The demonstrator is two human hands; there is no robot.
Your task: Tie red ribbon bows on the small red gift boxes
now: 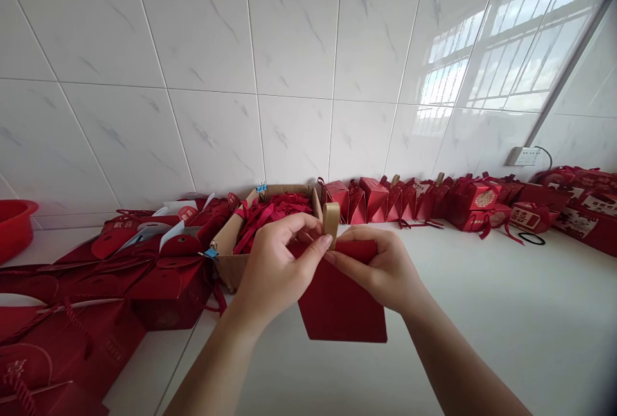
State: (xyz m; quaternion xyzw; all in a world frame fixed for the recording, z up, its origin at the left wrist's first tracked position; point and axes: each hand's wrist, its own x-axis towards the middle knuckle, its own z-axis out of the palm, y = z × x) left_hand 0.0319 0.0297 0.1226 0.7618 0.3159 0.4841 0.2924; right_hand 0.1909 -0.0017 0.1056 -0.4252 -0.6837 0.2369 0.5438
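In the middle of the head view, a plain red gift box [343, 303] is held up above the white table. A loop of gold ribbon [330, 223] stands up from its top edge. My left hand [286, 255] pinches the base of the ribbon between thumb and forefinger. From the other side, my right hand [380, 265] is closed on the box's upper edge, its thumb close beside the ribbon. The fingers hide part of the box's top.
Behind my left hand stands a cardboard box [226, 268] of red ribbons [274, 213], with blue binder clips. Large red boxes [168, 287] crowd the left, near a red basin [17, 226]. Small finished-looking red boxes [373, 197] line the tiled wall. A black ring [531, 238] lies at right.
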